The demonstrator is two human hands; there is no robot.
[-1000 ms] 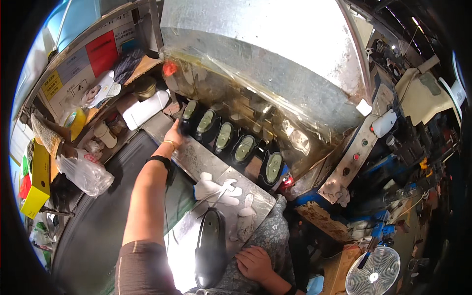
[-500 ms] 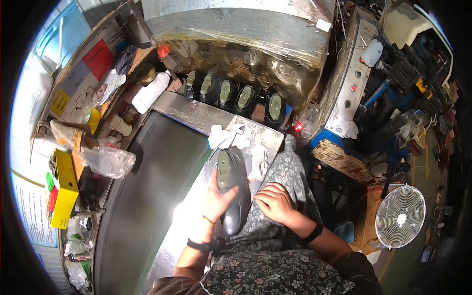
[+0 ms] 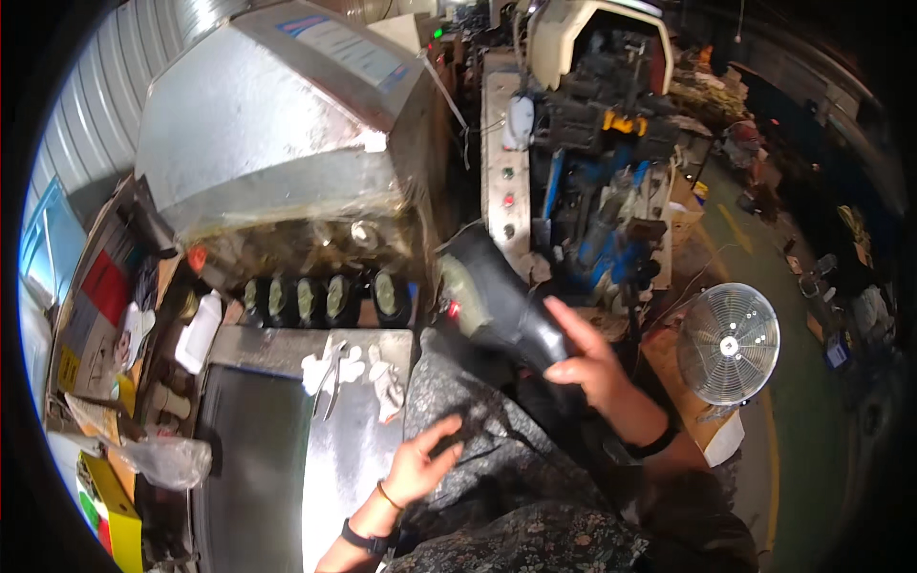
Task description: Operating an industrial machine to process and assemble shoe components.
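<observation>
Black shoe (image 3: pixel 501 301) moved rightward | right hand (image 3: pixel 597 368) raised, pinching its toe | left hand (image 3: pixel 420 468) spread beside floral cloth (image 3: pixel 444 384)

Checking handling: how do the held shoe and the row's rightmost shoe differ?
The held shoe is in the right hand; the rightmost shoe sits unheld. The held shoe slants; the rightmost shoe points nearly straight down the picture. Both are black with green inserts.
</observation>
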